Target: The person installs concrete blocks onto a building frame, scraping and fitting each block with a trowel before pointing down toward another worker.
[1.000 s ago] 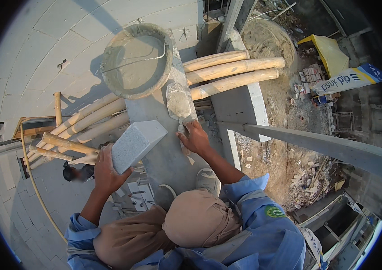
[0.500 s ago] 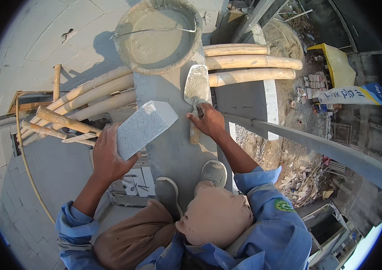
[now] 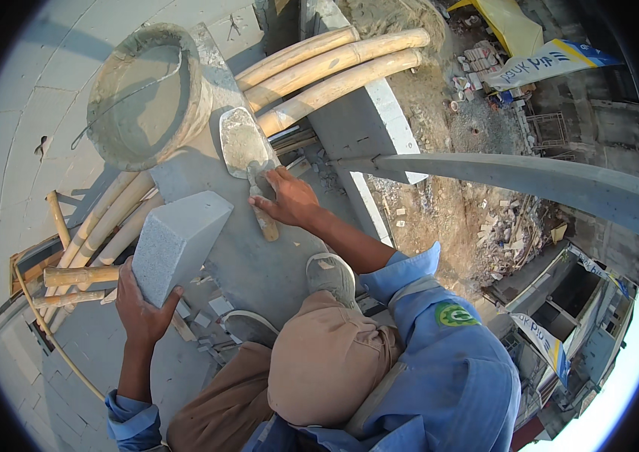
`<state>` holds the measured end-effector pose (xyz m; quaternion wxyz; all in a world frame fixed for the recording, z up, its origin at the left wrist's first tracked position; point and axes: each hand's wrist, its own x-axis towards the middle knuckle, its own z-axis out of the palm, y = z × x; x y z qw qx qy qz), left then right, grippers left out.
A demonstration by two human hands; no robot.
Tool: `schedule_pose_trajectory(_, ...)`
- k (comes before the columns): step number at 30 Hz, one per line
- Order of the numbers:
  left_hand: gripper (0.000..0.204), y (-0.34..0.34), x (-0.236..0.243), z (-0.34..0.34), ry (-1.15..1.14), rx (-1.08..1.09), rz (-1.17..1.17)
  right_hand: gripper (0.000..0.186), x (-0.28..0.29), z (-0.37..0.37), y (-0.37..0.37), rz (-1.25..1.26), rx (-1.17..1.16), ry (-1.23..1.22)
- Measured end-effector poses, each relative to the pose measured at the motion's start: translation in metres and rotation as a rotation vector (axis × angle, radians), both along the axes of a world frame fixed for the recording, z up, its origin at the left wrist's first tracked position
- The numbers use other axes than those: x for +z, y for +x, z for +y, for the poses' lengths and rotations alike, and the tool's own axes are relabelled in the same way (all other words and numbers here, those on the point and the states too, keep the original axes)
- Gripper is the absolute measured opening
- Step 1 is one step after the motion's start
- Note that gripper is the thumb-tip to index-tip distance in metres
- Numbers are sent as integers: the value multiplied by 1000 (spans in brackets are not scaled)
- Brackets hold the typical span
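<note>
My left hand (image 3: 144, 316) grips a speckled grey block (image 3: 180, 245), held tilted over the left side of a grey concrete ledge (image 3: 236, 279). My right hand (image 3: 289, 197) is closed on the handle of a mortar-coated trowel (image 3: 240, 143), whose flat blade points away from me along the ledge. Just beyond the blade, a round bucket (image 3: 191, 113) of wet grey mortar with a wire handle sits at the far end. My shoes (image 3: 330, 279) are on the ledge below my hands.
Bamboo poles (image 3: 342, 56) extend out to both sides of the ledge. A long grey beam (image 3: 530, 173) runs off rightward. Far below on the right are dirt, rubble (image 3: 504, 237), a yellow cover (image 3: 515, 22) and banners. Pale block surfaces (image 3: 25, 143) lie on the left.
The view has swung, so the bucket, ledge and trowel appear further left and turned anticlockwise. The block, still in my left hand, has shifted slightly with it; both grips look unchanged.
</note>
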<state>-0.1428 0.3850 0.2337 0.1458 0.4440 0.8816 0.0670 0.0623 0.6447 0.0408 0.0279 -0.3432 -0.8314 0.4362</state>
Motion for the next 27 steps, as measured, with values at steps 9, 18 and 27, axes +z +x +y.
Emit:
schedule_pose_trajectory(9, 96, -14, 19, 9, -97, -40, -99, 71, 6, -10, 46, -86, -43, -258)
schedule_pose_trajectory(18, 95, -36, 18, 18, -38, -170, -94, 71, 17, -38, 5, -153, -33, -175)
schedule_pose_trajectory(27, 92, -54, 6, 12, 108, -155, -163, 63, 8, -40, -5, -189, 7, -157)
